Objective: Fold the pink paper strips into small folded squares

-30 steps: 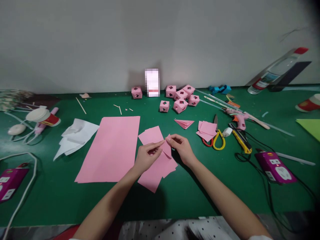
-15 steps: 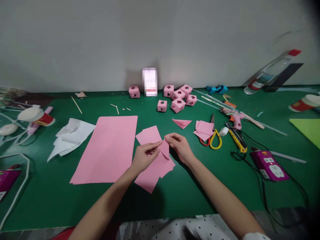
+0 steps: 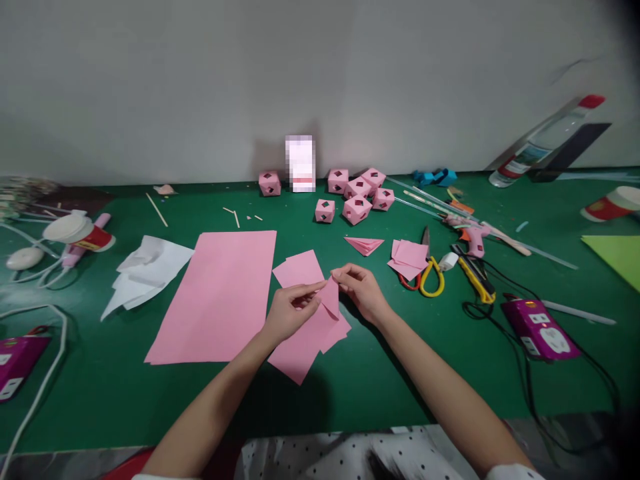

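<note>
On the table (image 3: pixel 380 393), to the left of the large paper (image 3: pixel 223 293) lies the crumpled paper (image 3: pixel 150 273). To its right are smaller sheets (image 3: pixel 296 360), then the scissors (image 3: pixel 441 273); behind-right, 6 paper cubes (image 3: pixel 351 213).

This looked like a craft workroom: against a plain grey wall (image 3: pixel 180 87), a green-topped worktable (image 3: pixel 380 393) held a pink plastic glue gun (image 3: pixel 475 237), metal scissors with red and yellow handles (image 3: pixel 442 281), a yellow box cutter (image 3: pixel 475 277), loose pink paper pieces (image 3: pixel 303 267), pink folded-paper cubes (image 3: pixel 357 209) and a purple power strip (image 3: pixel 540 327).
</note>
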Action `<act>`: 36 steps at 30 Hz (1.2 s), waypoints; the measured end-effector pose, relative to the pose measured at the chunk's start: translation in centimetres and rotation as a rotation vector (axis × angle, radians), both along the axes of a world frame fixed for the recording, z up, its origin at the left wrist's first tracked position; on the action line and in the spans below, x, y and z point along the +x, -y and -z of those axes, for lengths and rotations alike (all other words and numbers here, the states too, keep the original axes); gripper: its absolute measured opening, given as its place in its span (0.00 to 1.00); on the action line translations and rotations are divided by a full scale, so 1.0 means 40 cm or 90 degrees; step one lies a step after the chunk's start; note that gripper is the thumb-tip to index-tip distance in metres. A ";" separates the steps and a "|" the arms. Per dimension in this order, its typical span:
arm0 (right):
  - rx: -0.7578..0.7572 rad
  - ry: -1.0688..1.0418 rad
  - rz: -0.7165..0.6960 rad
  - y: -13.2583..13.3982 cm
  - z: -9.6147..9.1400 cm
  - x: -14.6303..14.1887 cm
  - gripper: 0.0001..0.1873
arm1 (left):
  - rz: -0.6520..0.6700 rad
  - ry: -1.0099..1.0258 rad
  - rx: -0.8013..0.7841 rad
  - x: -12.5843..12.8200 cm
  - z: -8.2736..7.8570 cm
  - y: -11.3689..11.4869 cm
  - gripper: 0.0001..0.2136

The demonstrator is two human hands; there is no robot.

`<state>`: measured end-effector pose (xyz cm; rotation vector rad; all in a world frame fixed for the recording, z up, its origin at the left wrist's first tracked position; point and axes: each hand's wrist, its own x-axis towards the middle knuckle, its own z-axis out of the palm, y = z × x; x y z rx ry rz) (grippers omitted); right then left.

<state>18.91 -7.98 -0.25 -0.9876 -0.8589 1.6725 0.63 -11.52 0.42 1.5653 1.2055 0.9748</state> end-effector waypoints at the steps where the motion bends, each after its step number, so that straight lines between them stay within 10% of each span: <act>1: -0.004 0.007 -0.002 0.000 -0.001 0.001 0.12 | -0.002 0.001 -0.001 0.000 -0.001 0.000 0.16; 26: -0.016 -0.003 0.039 0.008 -0.013 -0.007 0.15 | 0.001 0.007 -0.029 0.007 -0.001 0.002 0.16; 36: 0.011 0.105 -0.108 -0.008 -0.004 0.007 0.15 | -0.087 0.048 -0.037 0.004 0.012 -0.006 0.18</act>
